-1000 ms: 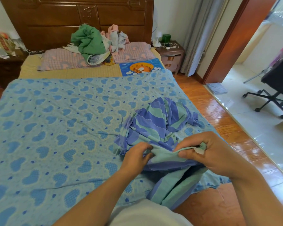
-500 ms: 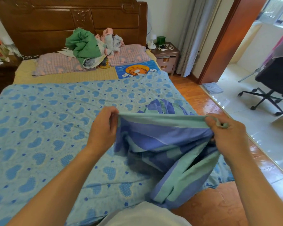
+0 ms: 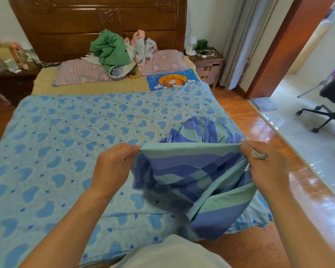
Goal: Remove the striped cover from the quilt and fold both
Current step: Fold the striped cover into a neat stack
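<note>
The striped cover (image 3: 193, 171), blue, purple and green, hangs bunched over the bed's near right corner. Its green top edge is stretched taut between my hands. My left hand (image 3: 114, 167) pinches that edge at its left end. My right hand (image 3: 265, 167) grips the right end, and a small white-green tag sticks out past its fingers. More of the cover lies heaped behind the stretched edge. The quilt (image 3: 70, 151), light blue with darker blue hearts, lies spread flat over most of the bed beneath the cover.
At the head of the bed, two pink pillows (image 3: 162, 61) carry a heap of green and pink clothes (image 3: 112, 51) before a wooden headboard (image 3: 104, 22). A nightstand (image 3: 207, 64) stands at the right. Wooden floor (image 3: 302, 190) runs along the bed's right side; an office chair (image 3: 329, 105) stands beyond the doorway.
My hands have risen and moved apart along the cover's green edge, from close together low on the heap to wide apart. The edge is now pulled straight between them.
</note>
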